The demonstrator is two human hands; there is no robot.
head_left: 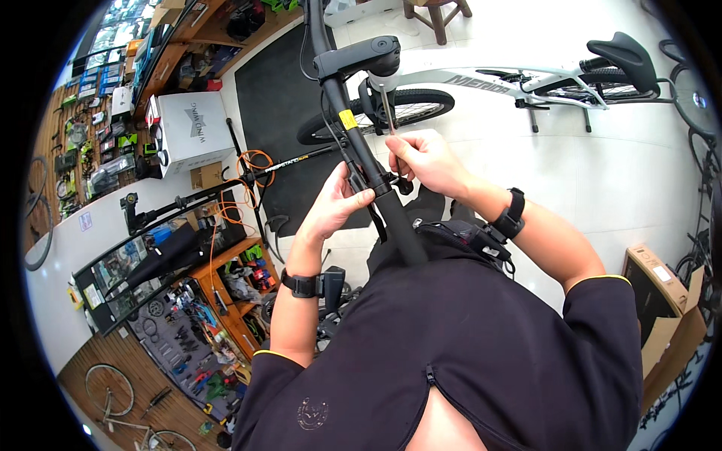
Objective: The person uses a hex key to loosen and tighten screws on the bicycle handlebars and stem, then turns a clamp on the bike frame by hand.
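A black bicycle handlebar (356, 146) runs from the top of the view toward my waist, with a black grip (401, 229) at its near end. My left hand (331, 204) is closed at the brake lever (356, 179) beside the grip, thumb on the near side and fingertips partly hidden. My right hand (429, 159) pinches a slim metal rod (386, 105), which looks like a hex key, pointing up from its fingers. Just below that hand sits a small black control (404, 185) by the bar's clamp. A yellow label (347, 119) sticks to the handlebar.
The black stem (359, 59) joins the white bicycle frame (481, 81), which extends right to a black saddle (623, 62). A repair stand (252, 177) with orange cable stands left, near a white box (192, 131). An opened cardboard box (662, 282) is at right; a wooden stool (436, 15) is far.
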